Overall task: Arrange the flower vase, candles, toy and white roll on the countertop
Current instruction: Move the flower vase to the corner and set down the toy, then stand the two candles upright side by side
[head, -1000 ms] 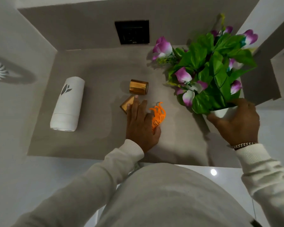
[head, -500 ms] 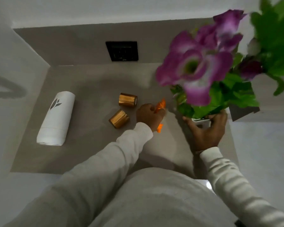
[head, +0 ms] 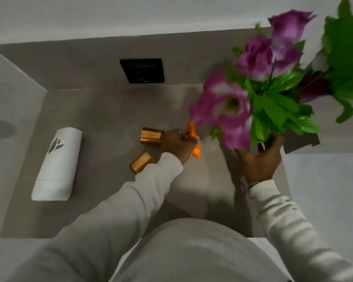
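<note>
My right hand (head: pixel 260 162) grips the base of the flower vase (head: pixel 261 143), which is almost hidden under its purple blooms and green leaves (head: pixel 273 92); the bouquet looks raised and close to the camera. My left hand (head: pixel 176 144) is closed on the orange toy (head: pixel 193 132), which sticks out above and below my fingers. Two gold candles lie on their sides just left of that hand, one (head: pixel 152 136) farther back, one (head: pixel 142 164) nearer me. The white roll (head: pixel 56 164) with a dark leaf logo lies on its side at the left of the countertop (head: pixel 102 117).
A black square wall socket (head: pixel 142 70) sits on the back wall above the counter. Grey walls close in the counter at the left and right. My own body and pale sleeves fill the lower part of the view.
My left hand has closed on the orange toy and lifted it. My right hand has raised the vase, so the flowers now loom large at the right. The view has pulled back.
</note>
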Available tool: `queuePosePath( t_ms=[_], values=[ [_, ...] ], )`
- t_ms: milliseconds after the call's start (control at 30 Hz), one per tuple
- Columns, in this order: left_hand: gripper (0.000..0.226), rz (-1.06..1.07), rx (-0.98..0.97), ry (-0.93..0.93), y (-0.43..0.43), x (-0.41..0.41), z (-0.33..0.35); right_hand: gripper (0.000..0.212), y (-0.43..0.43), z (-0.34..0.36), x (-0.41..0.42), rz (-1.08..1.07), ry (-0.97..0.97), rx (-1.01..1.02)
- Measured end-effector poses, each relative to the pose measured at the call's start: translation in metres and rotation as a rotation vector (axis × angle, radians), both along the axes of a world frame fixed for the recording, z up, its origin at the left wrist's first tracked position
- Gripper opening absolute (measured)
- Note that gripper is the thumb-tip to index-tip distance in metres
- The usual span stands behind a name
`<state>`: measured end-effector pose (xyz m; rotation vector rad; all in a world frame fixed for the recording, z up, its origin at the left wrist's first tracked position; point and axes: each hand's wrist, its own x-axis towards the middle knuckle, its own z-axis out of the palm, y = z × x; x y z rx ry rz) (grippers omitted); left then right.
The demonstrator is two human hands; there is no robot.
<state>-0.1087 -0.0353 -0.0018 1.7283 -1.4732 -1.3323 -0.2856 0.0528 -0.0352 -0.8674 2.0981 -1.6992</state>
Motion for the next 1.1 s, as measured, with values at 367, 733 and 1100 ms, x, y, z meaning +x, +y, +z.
queuePosePath(
  t_ms=[367,733,1100],
  values=[
    [0.012,0.058,-0.002,-0.011,-0.087,-0.04,0.006,0.099,-0.107,0.007,-0.049,0.034,-0.015,0.052],
    [0.037,-0.083,-0.298,-0.269,-0.022,0.096,0.052,0.058,-0.059,0.043,0.038,0.302,0.241,-0.057],
    [0.034,-0.414,-0.206,-0.653,0.019,0.132,0.005,0.038,-0.146,0.042,0.17,1.05,0.809,0.719]
  ],
)
